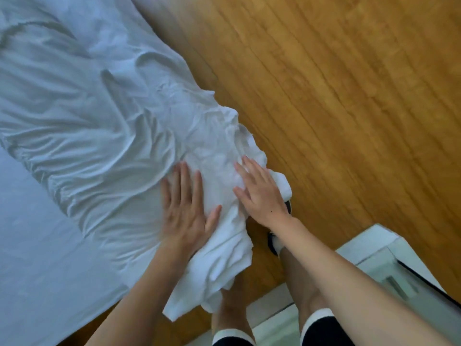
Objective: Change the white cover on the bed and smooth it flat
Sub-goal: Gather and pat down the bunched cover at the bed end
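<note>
Wooden floor [336, 96] borders the bed [30, 233]; left hand [185, 211] and right hand [259, 193], fingers straight, press the crumpled white cover [99, 126].

We see the white cover [104, 126] is soft matt cloth w/ lots of wrinkles. The bed [30, 245] on the left looks smooth cloth. The floor [336, 96] is brown wood, a bit shiny. The cabinet [389, 265], near right, looks smooth white.

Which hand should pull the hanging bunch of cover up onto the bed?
Probably right: the right hand lies on the cover bunched over the bed's edge; the left hand lies further in.
</note>
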The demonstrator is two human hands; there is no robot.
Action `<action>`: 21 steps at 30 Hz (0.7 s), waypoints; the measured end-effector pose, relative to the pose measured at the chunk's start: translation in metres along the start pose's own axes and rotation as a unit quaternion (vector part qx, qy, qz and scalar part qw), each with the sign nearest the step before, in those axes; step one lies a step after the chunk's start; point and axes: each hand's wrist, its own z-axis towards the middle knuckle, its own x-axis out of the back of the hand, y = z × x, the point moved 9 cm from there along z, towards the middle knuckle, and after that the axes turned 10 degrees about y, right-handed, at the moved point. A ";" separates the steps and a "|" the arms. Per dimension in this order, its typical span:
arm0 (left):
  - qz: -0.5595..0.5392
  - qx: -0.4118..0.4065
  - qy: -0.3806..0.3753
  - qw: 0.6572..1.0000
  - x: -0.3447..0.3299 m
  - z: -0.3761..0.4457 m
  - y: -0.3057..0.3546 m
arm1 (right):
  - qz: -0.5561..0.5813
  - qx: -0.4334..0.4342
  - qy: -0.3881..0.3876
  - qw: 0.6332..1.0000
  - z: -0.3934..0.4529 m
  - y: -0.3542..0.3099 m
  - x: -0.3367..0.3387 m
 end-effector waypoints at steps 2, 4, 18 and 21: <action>0.013 -0.098 -0.005 0.995 -0.006 0.006 0.018 | 0.041 -0.119 -0.022 0.992 -0.009 0.043 -0.007; 0.015 -0.119 0.001 0.993 -0.008 0.011 0.023 | 0.105 -0.231 -0.053 0.966 -0.017 0.080 -0.025; -0.004 -0.117 0.071 0.991 -0.011 0.007 0.022 | 0.397 -0.409 -0.003 0.822 0.062 0.207 -0.094; -0.004 -0.112 0.062 0.992 -0.012 0.007 0.021 | 0.372 -0.380 -0.008 0.847 0.071 0.202 -0.077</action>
